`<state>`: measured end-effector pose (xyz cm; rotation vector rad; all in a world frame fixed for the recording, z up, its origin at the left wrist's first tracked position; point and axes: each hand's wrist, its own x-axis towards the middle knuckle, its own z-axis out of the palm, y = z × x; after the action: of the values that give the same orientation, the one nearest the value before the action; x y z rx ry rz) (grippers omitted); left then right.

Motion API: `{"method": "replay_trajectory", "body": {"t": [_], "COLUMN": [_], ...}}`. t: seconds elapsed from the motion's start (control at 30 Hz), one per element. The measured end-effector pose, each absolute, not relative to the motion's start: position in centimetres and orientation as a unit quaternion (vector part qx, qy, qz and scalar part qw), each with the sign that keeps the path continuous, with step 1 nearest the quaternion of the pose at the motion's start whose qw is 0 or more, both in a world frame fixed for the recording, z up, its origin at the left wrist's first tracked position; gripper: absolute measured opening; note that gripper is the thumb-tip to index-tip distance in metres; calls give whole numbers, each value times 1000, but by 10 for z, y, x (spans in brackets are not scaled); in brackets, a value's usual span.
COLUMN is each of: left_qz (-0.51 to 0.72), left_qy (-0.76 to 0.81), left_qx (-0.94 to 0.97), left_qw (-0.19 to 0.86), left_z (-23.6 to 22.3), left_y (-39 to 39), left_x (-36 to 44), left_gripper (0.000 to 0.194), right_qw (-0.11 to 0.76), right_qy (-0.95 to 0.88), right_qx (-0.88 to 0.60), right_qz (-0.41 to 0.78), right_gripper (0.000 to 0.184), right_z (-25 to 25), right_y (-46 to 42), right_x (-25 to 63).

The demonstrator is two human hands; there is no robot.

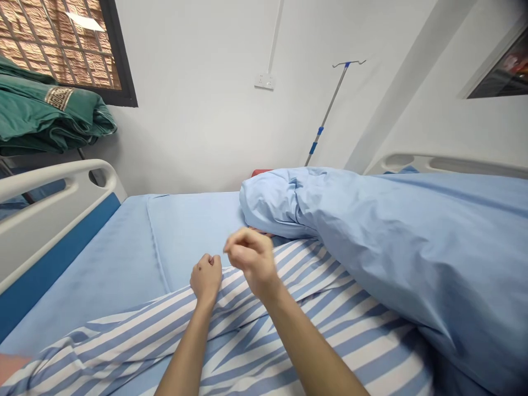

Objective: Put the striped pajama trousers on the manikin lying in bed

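My left hand (pixel 206 278) is curled into a loose fist, raised just above the striped blue-and-white hospital gown (pixel 256 335) that covers my lap. A little farther forward and to the right, my right hand (pixel 251 258) hangs with its fingers curled in, holding nothing. It is close to the rolled light-blue blanket (pixel 371 236). Both forearms rise from the bottom of the view, and the hands are close together without touching. Beyond them lies the blue-sheeted mattress (pixel 193 231).
A white and blue bed rail (pixel 49 203) runs along the left, and another rail (pixel 445 163) shows behind the blanket. Behind the bed are a wall socket (pixel 264 81), a drip stand (pixel 330 110), and folded green cloth (pixel 45 107) beside a window (pixel 61 44).
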<state>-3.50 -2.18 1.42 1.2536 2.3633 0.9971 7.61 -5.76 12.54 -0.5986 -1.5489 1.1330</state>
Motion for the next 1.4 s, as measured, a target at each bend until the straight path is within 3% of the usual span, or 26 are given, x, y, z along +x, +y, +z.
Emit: {"method": "replay_trajectory", "body": {"t": [0.13, 0.27, 0.5, 0.7, 0.83, 0.97, 1.2, 1.4], "left_qz": [327, 325, 373, 534, 567, 508, 463, 455], "left_qy": [822, 818, 799, 713, 719, 757, 772, 776], "left_qx": [445, 453, 445, 380, 342, 383, 409, 401], "left_qw": [140, 143, 158, 249, 212, 149, 148, 171], "left_z": [13, 10, 8, 25, 22, 8, 8, 13], "left_y": [-20, -18, -15, 8, 9, 1, -2, -6], "left_x": [-35, -36, -37, -20, 1, 11, 7, 9], "left_gripper": [28, 30, 31, 25, 27, 32, 32, 32], "right_qw": [479, 417, 427, 489, 514, 547, 538, 439], "right_qy": [-670, -723, -714, -601, -514, -526, -558, -658], "right_qx": [-392, -444, -435, -388, -373, -399, -416, -471], "right_qz": [409, 326, 345, 500, 576, 515, 476, 391], "right_gripper": [34, 35, 37, 36, 32, 34, 34, 34], "right_z": [50, 8, 14, 12, 12, 14, 12, 33], "right_y": [0, 11, 10, 23, 28, 27, 23, 28], "right_x": [52, 49, 51, 54, 57, 59, 56, 67]}}
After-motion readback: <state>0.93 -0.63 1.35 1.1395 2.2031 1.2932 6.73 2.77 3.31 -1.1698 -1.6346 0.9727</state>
